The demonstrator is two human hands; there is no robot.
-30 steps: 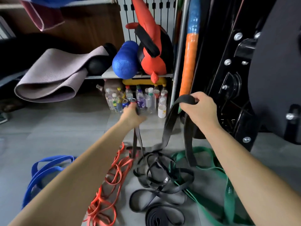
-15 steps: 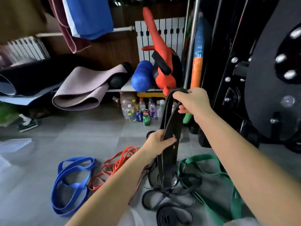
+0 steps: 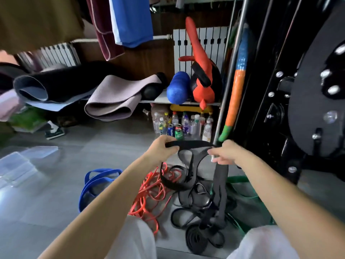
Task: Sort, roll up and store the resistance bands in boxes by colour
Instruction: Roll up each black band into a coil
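Grey floor (image 3: 56, 212) below the hands is carrying loose blue bands (image 3: 97, 182), orange bands (image 3: 149, 193) and green bands (image 3: 242, 184). Left hand (image 3: 162, 148) and right hand (image 3: 226, 153) are pinching a black band (image 3: 194, 143), stretching it between them. Clear boxes (image 3: 20, 165) are waiting far left; storing is apparently not begun.

band (image 3: 194, 143) between my left hand (image 3: 162, 148) and right hand (image 3: 225, 153) | band heap (image 3: 196, 199) on floor (image 3: 104, 143) below | bottles (image 3: 183, 124) behind, under shelf (image 3: 162, 99) | boxes (image 3: 16, 165) far left

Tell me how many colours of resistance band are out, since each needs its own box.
4: blue bands on the floor at left, orange bands beside them, black bands in the middle, green bands at right, partly hidden under the right arm.
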